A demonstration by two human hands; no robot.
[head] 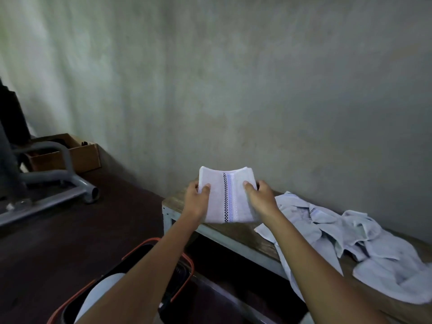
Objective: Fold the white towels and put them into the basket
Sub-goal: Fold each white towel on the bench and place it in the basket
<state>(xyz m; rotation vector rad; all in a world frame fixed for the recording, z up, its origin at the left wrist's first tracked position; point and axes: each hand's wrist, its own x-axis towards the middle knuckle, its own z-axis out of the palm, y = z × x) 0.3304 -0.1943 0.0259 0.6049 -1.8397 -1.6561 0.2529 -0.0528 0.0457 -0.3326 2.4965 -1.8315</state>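
A folded white towel (228, 195) with a dark checkered stripe and a blue stripe hangs in the air above the left end of the wooden bench (236, 232). My left hand (198, 198) pinches its left edge, thumb on top. Its right edge is pinched by my right hand (260, 197). A heap of unfolded white towels (355, 244) lies on the bench to the right, partly hanging over its front edge. A black basket with an orange rim (182, 260) stands on the floor below my left forearm, with something white (98, 293) inside it.
A grey wall rises right behind the bench. At the left, a cardboard box (79, 153) and a grey metal tube frame (58, 181) sit on the dark floor.
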